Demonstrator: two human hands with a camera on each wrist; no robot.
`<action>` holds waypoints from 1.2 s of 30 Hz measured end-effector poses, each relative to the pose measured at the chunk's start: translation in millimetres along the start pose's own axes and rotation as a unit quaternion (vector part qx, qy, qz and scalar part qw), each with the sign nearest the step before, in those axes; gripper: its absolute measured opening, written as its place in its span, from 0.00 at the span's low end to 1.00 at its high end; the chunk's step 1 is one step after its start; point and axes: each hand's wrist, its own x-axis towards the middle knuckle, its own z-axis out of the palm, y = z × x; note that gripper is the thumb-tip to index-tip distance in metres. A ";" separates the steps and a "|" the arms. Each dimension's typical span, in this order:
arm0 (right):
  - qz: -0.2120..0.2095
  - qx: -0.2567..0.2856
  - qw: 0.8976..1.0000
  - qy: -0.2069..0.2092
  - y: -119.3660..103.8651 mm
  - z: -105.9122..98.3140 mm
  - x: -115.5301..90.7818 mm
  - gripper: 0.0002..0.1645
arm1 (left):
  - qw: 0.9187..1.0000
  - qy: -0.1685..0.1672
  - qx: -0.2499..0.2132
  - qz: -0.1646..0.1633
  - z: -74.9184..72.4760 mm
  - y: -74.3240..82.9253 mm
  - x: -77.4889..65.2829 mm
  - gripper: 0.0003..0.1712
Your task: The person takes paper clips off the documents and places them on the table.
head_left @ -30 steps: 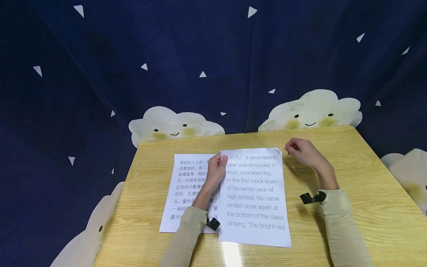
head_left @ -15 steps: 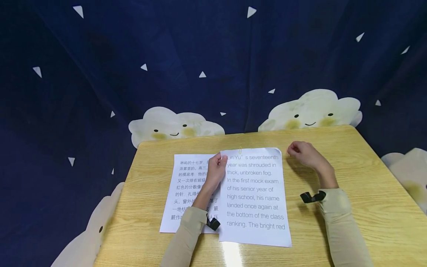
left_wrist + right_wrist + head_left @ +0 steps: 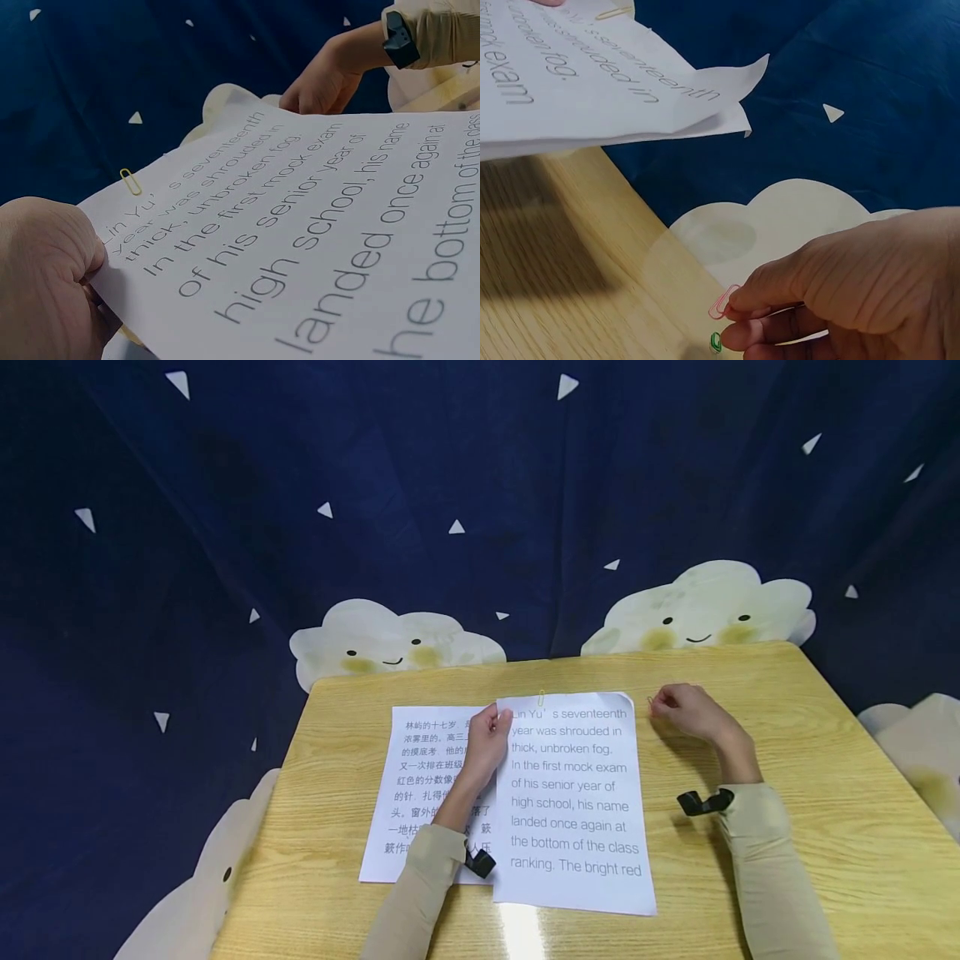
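Observation:
My left hand grips the top left corner of a stack of printed sheets, thumb on top. The sheets are raised off the table, and their free top right corner curls apart in the right wrist view. A yellow paper clip sits on their top edge, right of the left hand. Beyond the right edge, my right hand pinches a pink paper clip between thumb and forefinger. Close below it in the right wrist view is a green paper clip, right at the fingertips.
More sheets with Chinese print lie on the wooden table, partly covered by the left forearm. A dark blue curtain with white triangles and clouds hangs behind the table's far edge.
My right hand has shifted slightly right and nearer to me, away from the sheets, with the pink paper clip. The left hand and its sheets stay where they were.

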 end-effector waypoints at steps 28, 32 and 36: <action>0.067 -0.025 0.997 -0.035 23.2 4.0 -0.6 0.18 | 1.000 0.001 0.013 -0.006 -1.0 2.1 -0.8 0.15; 0.079 -0.035 0.996 -0.031 23.9 4.6 0.2 0.19 | 1.000 -0.001 0.012 -0.007 -1.0 2.9 -1.1 0.15; 0.081 -0.040 0.996 -0.027 21.8 4.7 1.1 0.20 | 1.000 0.000 0.010 -0.009 -0.9 2.9 -0.9 0.15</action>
